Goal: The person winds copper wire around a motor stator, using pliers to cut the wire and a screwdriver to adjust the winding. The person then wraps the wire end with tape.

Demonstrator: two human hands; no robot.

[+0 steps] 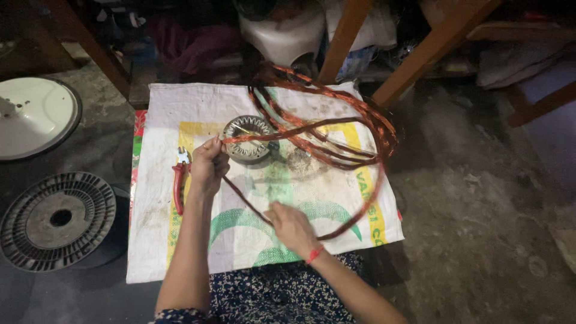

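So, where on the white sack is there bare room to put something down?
Free: the sack's near-left corner below the pliers, and the far-left strip beside the stator. Crowded: the middle and right, where copper wire loops and both hands, left and right, hold it.

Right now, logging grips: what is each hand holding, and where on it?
Both grip the copper wire bundle: left hand near the stator ring, right hand lower along its strand.
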